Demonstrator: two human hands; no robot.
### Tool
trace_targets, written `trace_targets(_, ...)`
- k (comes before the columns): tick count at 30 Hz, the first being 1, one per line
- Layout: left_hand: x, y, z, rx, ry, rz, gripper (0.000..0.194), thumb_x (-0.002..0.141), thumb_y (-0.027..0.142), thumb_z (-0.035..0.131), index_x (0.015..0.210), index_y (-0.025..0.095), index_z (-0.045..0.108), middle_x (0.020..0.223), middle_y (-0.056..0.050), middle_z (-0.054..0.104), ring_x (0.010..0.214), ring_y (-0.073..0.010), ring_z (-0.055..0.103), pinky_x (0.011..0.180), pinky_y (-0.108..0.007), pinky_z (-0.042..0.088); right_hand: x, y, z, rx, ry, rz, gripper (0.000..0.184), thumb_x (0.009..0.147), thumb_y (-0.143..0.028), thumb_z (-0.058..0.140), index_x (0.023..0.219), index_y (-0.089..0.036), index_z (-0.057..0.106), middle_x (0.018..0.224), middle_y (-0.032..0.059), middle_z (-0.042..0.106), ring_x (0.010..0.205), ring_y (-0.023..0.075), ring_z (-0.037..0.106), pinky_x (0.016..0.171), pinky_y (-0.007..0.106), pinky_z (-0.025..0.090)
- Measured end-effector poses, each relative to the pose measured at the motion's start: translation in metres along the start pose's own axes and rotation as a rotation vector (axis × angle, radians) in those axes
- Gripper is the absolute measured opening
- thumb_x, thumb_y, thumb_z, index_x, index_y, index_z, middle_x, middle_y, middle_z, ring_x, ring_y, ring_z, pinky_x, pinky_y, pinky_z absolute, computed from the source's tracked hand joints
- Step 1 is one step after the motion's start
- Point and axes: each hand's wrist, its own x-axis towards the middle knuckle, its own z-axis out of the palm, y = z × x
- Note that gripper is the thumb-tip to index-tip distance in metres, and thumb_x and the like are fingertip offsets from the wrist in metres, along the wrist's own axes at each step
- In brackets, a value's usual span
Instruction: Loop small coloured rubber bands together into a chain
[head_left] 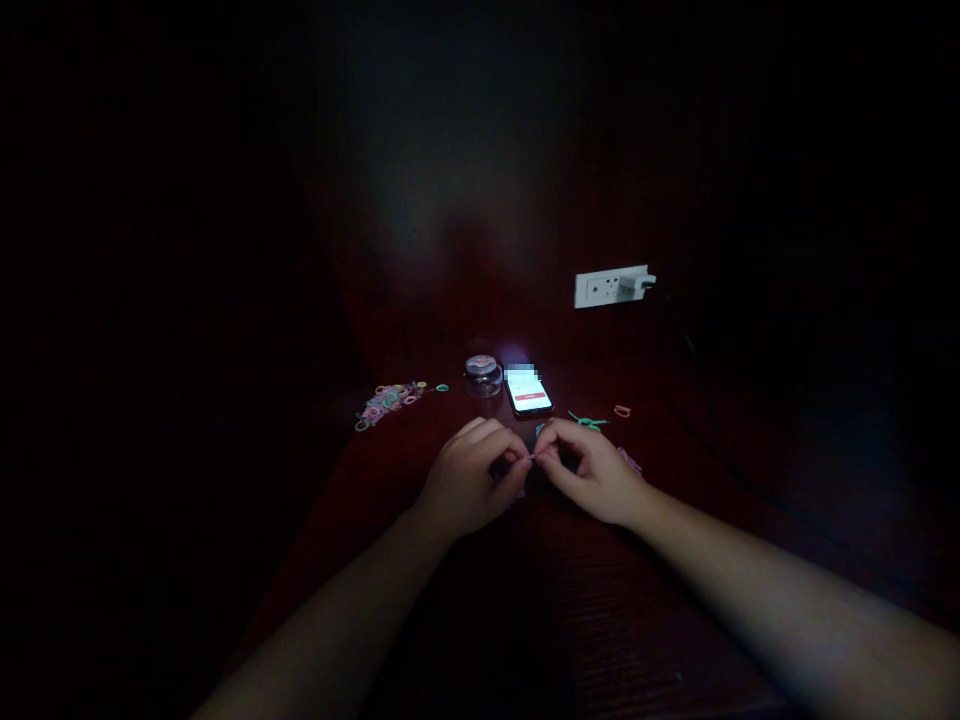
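My left hand point(474, 478) and my right hand point(594, 474) meet above the dark red table, fingertips pinched. Stretched between them is a thin pinkish-purple elastic hair tie point(534, 457), mostly hidden by the fingers. Just behind my right hand lie green hair ties point(589, 422), and pink ones point(630, 460) show beside its wrist. An orange-pink hair tie point(622, 411) rests farther right. To the far left is a heap of mixed-colour hair ties point(386, 404), with a single teal hair tie point(442, 388) apart from it.
A clear lidded jar point(482, 376) stands behind my hands, beside a lit phone point(531, 392). On the back panel is a white wall socket point(600, 288) with a plugged-in charger point(636, 283). A dark cable point(686, 335) runs down the right. The surroundings are very dark.
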Motion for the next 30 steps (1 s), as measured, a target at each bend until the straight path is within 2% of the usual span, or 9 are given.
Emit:
trace_targets(13,-0.0008,0.0002,-0.0002,-0.010,0.002,-0.018,0.002,0.086,0.021,0.058,0.087,0.020,0.060,0.081,-0.002,0.058,0.079,-0.0175,0.052,0.071,-0.032,0.042,0.0008,0.0018,0.0008,0.007,0.004,0.005,0.009,0.088,-0.021,0.055,0.080,-0.017,0.057,0.068,-0.0010,0.050,0.063,0.0134,0.047,0.060,0.026,0.040)
trace_targets(23,-0.0003,-0.0006,0.0008,-0.013,0.012,-0.002,0.007,0.088,0.020,0.055,0.083,0.019,0.059,0.080,-0.002,0.059,0.079,-0.0172,0.053,0.071,-0.032,0.042,0.0013,0.0026,0.0002,-0.008,-0.013,0.009,0.009,0.087,-0.020,0.056,0.079,-0.017,0.058,0.066,-0.0011,0.051,0.062,0.0134,0.048,0.060,0.027,0.040)
trace_targets(30,-0.0004,-0.0007,0.0005,-0.028,0.039,0.016,0.008,0.087,0.022,0.057,0.093,0.020,0.062,0.082,-0.002,0.060,0.079,-0.0172,0.053,0.071,-0.032,0.043,0.0010,0.0016,0.0002,-0.023,-0.015,0.013,0.010,0.087,-0.020,0.056,0.079,-0.017,0.059,0.066,-0.0009,0.052,0.062,0.0135,0.048,0.059,0.026,0.039)
